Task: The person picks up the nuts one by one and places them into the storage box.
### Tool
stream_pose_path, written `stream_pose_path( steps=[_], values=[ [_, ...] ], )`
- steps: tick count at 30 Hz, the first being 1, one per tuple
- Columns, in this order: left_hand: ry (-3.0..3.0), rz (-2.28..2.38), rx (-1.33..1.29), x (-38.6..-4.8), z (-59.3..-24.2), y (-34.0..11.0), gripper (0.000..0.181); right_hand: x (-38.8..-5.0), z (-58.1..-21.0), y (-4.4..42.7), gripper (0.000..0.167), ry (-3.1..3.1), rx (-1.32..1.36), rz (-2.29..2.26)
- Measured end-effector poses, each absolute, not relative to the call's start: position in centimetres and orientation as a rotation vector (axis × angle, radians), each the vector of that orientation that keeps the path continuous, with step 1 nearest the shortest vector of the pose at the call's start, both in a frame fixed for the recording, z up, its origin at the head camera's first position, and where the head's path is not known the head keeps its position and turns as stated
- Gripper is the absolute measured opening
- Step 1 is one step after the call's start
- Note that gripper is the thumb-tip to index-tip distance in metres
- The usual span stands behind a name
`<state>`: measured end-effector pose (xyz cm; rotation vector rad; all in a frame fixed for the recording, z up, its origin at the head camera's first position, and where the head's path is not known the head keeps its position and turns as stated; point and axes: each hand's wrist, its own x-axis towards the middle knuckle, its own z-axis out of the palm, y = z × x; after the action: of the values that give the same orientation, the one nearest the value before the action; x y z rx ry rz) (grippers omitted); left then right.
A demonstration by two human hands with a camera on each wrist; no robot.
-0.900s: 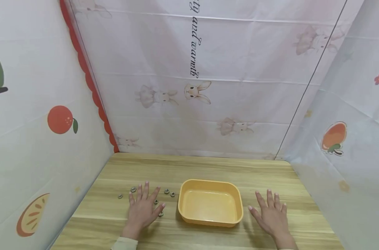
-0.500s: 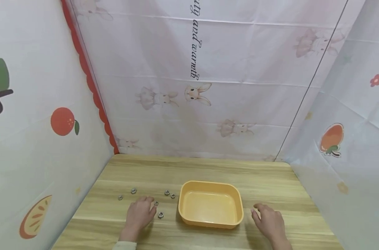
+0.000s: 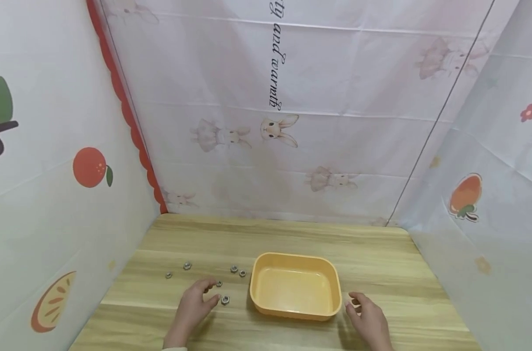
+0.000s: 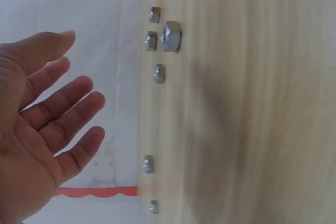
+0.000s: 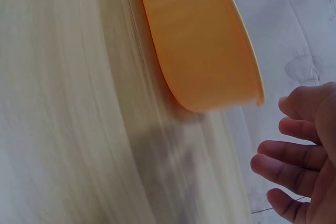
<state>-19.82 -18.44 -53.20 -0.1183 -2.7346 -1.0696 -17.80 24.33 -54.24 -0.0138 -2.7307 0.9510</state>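
Observation:
In the head view, six metal nuts lie on the wooden table, among them a large nut (image 3: 225, 300) and a small nut (image 3: 219, 283) close to the fingertips of my left hand (image 3: 192, 307). That hand hovers with thumb and fingers apart, holding nothing; the left wrist view shows the hand (image 4: 52, 108) above the table beside the large nut (image 4: 171, 36). A yellow rectangular tray (image 3: 295, 314) stands right of the nuts with a bare inside. My right hand (image 3: 369, 319) is just off the tray's right side, fingers loosely bent, empty, as the right wrist view also shows.
More nuts lie around: a pair left of the tray, one of them a nut (image 3: 234, 268), and two farther left, including a nut (image 3: 168, 275). Printed cloth walls (image 3: 248, 161) with rabbits and fruit enclose the wooden table (image 3: 292, 237) at the back and both sides.
Both hands have gone from spread fingers to loosely bent ones. My right hand has moved left toward the tray, and the left hand's thumb and fingers have come near the nuts. Nuts and tray stay put.

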Motion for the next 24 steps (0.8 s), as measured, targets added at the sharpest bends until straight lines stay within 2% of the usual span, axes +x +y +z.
stream_pose_path(
  steps=[15,24],
  values=[
    [-2.727,-1.418,0.002,-20.1,-56.3,-18.3,0.046,-17.9,-56.1,22.1,0.037,-2.579,-0.300,1.488],
    [-2.751,-1.630,0.062,-20.1,-57.2,-18.8,0.056,-18.1,-56.5,21.4,0.038,-2.323,-0.415,2.017]
  ],
)
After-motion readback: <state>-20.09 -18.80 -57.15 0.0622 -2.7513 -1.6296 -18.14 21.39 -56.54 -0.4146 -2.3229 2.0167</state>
